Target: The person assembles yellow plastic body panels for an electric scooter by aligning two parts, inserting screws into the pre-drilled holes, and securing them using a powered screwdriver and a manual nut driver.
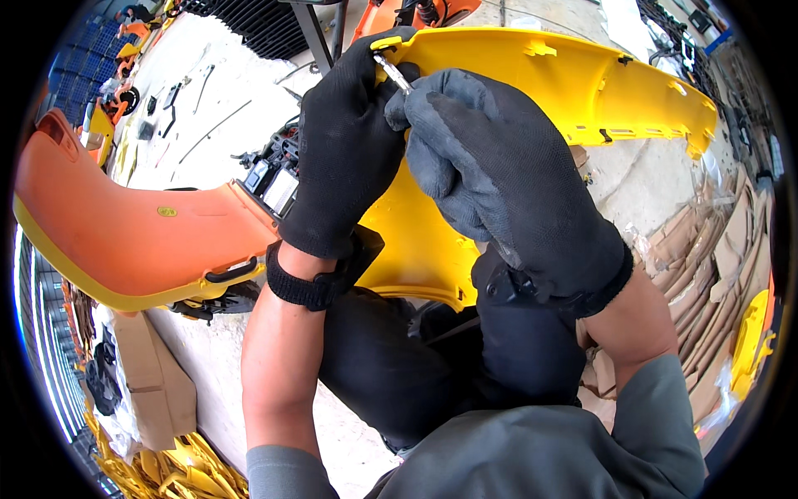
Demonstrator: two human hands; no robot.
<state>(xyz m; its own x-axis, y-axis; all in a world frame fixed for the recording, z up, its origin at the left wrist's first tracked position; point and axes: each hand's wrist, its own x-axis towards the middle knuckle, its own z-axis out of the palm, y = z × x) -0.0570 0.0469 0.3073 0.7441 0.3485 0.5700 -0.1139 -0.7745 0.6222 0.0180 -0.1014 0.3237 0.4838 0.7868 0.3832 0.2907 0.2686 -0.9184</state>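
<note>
I see both hands gloved and raised close together at the near-left end of the yellow panel [482, 54], which stretches away to the right above the wrists. The left hand [345, 158] pinches the panel's corner; its index finger runs behind the edge, so I can't see that fingertip. The right hand [507, 166] is curled, thumb and fingers pinching a silver shaft [392, 73] whose tip points up-left at the corner. Whatever lies at the shaft's other end is buried in the fist, and I can't tell whether the tip touches the panel. Where the fingers of both hands meet, black on dark grey, I can't separate them cleanly.

Yellow also shows lower down, between the forearms; the right hand covers the join, so I can't say whether it is one piece with the panel. On the left, an orange shell [150, 224] reaches the dark lens rim, and black parts [270, 170] beside it are partly blocked by the left hand. The yellow heap [187, 470] is cut off below; the cardboard [698, 258] bends into the right rim.
</note>
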